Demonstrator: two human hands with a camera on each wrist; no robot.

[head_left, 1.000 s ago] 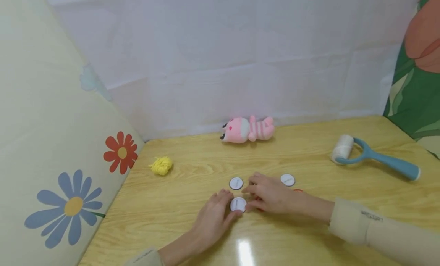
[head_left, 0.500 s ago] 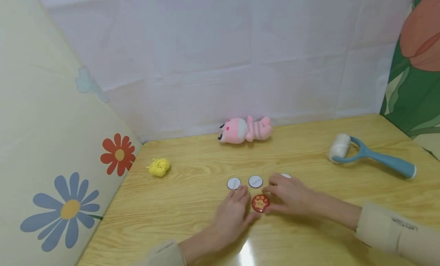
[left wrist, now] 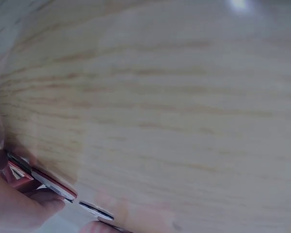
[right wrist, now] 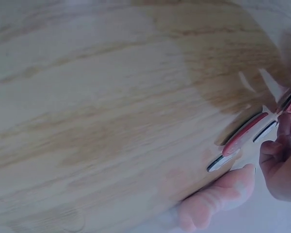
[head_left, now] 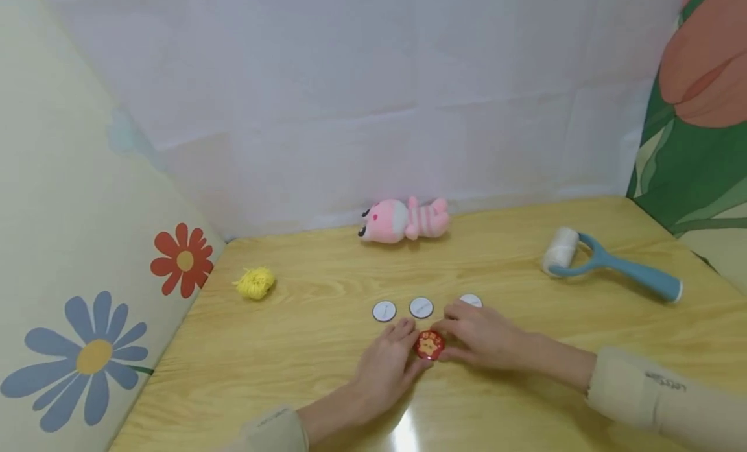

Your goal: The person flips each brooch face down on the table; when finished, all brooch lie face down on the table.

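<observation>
A red round badge with a yellow star figure lies on the table between both hands. My left hand has its thumb and forefinger along the badge's left and front edges. From the other side, the thumb and fingertips of my right hand are at its right edge. Just behind sit two white round badges, one left and one in the middle. A third white badge is partly hidden behind my right hand. Low in the right wrist view, the badges appear edge-on, including a red-rimmed one.
A pink plush toy lies by the white cloth backdrop. Yellow yarn sits at the left. On the right rests a blue-handled roller. Flower-printed cloth borders the table's left side.
Both hands have shifted right, from a white badge to the red one. The middle white badge has come into view; the front white badge is now hidden by my left hand.
</observation>
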